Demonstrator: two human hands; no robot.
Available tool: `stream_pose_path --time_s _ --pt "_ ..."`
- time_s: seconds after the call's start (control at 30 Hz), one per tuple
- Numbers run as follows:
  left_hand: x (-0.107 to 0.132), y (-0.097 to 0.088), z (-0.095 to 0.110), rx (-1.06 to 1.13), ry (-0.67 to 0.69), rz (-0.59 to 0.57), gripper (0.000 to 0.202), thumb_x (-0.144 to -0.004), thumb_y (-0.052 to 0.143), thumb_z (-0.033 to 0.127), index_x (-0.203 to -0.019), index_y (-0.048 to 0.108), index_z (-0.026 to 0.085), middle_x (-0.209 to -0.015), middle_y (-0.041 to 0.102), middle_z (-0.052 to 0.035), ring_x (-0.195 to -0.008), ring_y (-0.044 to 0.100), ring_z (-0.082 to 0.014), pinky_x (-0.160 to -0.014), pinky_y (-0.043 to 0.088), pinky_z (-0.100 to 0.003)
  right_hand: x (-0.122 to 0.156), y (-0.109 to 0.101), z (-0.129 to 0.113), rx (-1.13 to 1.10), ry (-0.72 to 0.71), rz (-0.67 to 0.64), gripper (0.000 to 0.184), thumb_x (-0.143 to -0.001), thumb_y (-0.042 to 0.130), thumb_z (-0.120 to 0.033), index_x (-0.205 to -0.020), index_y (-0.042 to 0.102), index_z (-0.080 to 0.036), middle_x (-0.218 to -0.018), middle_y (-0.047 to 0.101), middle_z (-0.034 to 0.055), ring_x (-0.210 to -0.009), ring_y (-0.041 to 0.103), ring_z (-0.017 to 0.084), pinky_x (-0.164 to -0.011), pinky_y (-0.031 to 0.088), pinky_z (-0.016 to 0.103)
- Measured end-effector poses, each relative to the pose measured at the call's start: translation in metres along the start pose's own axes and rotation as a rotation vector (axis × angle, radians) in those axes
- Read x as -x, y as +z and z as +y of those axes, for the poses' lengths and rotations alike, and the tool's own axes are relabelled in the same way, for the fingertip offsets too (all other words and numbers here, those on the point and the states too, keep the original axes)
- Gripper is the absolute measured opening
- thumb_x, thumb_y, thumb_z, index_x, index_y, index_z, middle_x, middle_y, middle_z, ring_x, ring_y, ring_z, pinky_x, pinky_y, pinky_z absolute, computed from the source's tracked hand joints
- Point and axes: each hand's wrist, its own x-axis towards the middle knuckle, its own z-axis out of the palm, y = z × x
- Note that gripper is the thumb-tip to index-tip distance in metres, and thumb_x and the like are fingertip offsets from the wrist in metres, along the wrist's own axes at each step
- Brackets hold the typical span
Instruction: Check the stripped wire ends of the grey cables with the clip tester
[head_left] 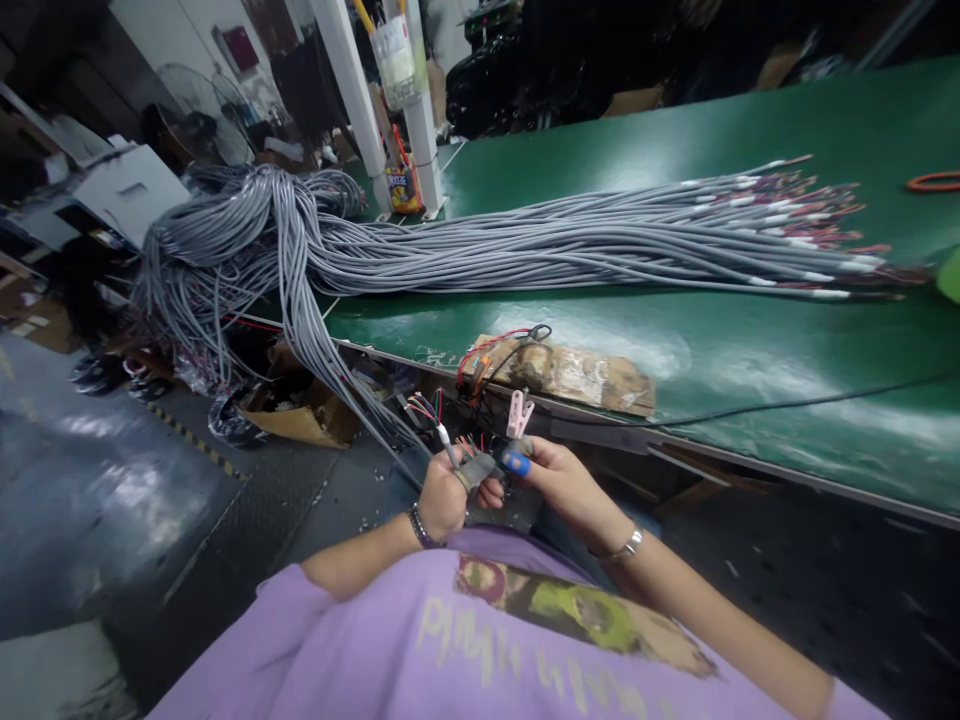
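Note:
My left hand (444,492) is closed around a grey cable (450,450) at the front edge of the bench. Thin coloured wires (426,405) fan out from the cable's white-wrapped end. A grey covering sits on the left thumb, and more short wire ends (471,443) show just beyond it. Close by on the right, my right hand (555,475) has its fingers pinched together, one wrapped in blue tape. What they hold is too small and dark to make out. Just beyond these fingers stands a pink clothespin (517,413).
A long bundle of grey cables (525,245) stretches across the green bench (750,360) and hangs off its left end. Nearer me lies a worn wooden board (585,380) with red and black leads. A white post (424,150) rises behind; a cardboard box (300,415) stands below left.

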Motion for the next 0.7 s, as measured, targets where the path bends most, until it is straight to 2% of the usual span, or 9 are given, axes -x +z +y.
stream_pose_path --time_s 0.13,0.2,0.27,0.37,0.47,0.53,0.6,0.7 --pt "0.001 0.0 0.006 0.008 0.015 -0.015 0.05 -0.053 0.077 0.06 -0.057 0.056 0.015 -0.043 0.059 -0.0005 -0.031 0.049 -0.0089 -0.032 0.028 -0.018 -0.005 -0.01 0.006 -0.182 0.02 0.089 0.04 -0.059 0.081 -0.051 -0.06 0.057 -0.019 -0.052 0.05 -0.0047 -0.051 0.04 0.009 -0.053 0.037 0.024" --pt "0.0 0.0 0.008 0.014 0.03 -0.053 0.048 -0.055 0.077 0.059 -0.059 0.058 0.014 -0.044 0.059 -0.0002 -0.031 0.049 -0.0085 -0.032 0.028 -0.018 -0.011 -0.013 0.002 -0.305 0.05 0.113 0.04 -0.062 0.077 -0.055 -0.063 0.058 -0.02 -0.054 0.051 -0.004 -0.05 0.04 0.009 -0.052 0.039 0.024" --pt "-0.001 0.002 0.009 0.008 0.041 -0.101 0.047 -0.058 0.076 0.058 -0.062 0.06 0.014 -0.045 0.06 -0.0004 -0.032 0.05 -0.0085 -0.032 0.028 -0.018 -0.016 -0.012 -0.005 -0.331 0.067 0.086 0.044 -0.063 0.073 -0.062 -0.069 0.062 -0.02 -0.058 0.054 -0.0023 -0.05 0.04 0.009 -0.05 0.039 0.024" --pt "-0.002 0.007 0.012 -0.025 0.046 -0.152 0.047 -0.06 0.075 0.059 -0.063 0.061 0.014 -0.047 0.061 -0.0007 -0.032 0.05 -0.0082 -0.033 0.029 -0.018 -0.02 -0.008 -0.017 -0.191 -0.013 0.041 0.05 -0.062 0.07 -0.068 -0.071 0.063 -0.019 -0.057 0.051 -0.0024 -0.05 0.039 0.01 -0.047 0.036 0.025" --pt "-0.002 0.013 0.014 -0.045 0.045 -0.161 0.05 -0.059 0.074 0.061 -0.061 0.06 0.014 -0.046 0.06 -0.0004 -0.032 0.049 -0.0078 -0.033 0.028 -0.018 -0.02 -0.003 -0.023 0.023 -0.153 0.177 0.049 -0.063 0.07 -0.067 -0.063 0.058 -0.019 -0.052 0.048 -0.0036 -0.05 0.037 0.01 -0.048 0.033 0.025" --pt "-0.003 0.015 0.015 -0.053 0.044 -0.159 0.05 -0.059 0.074 0.062 -0.06 0.06 0.014 -0.045 0.059 -0.0005 -0.032 0.049 -0.0079 -0.033 0.028 -0.018 -0.02 0.0 -0.024 0.081 -0.202 0.264 0.05 -0.066 0.067 -0.068 -0.059 0.056 -0.02 -0.05 0.047 -0.0035 -0.049 0.038 0.011 -0.05 0.034 0.026" --pt "-0.004 0.016 0.016 -0.057 0.04 -0.155 0.049 -0.059 0.074 0.061 -0.06 0.061 0.014 -0.045 0.059 -0.0007 -0.032 0.049 -0.008 -0.032 0.027 -0.018 -0.023 0.002 -0.022 0.007 -0.178 0.238 0.052 -0.069 0.062 -0.071 -0.059 0.056 -0.02 -0.05 0.049 -0.0028 -0.049 0.041 0.012 -0.05 0.036 0.026" --pt "-0.006 0.016 0.014 -0.055 0.036 -0.146 0.048 -0.058 0.074 0.06 -0.06 0.061 0.014 -0.044 0.059 -0.0005 -0.031 0.049 -0.0079 -0.032 0.026 -0.018 -0.03 0.004 -0.015 -0.234 -0.074 0.056 0.052 -0.07 0.061 -0.072 -0.068 0.063 -0.02 -0.056 0.057 0.0002 -0.049 0.048 0.014 -0.049 0.042 0.028"
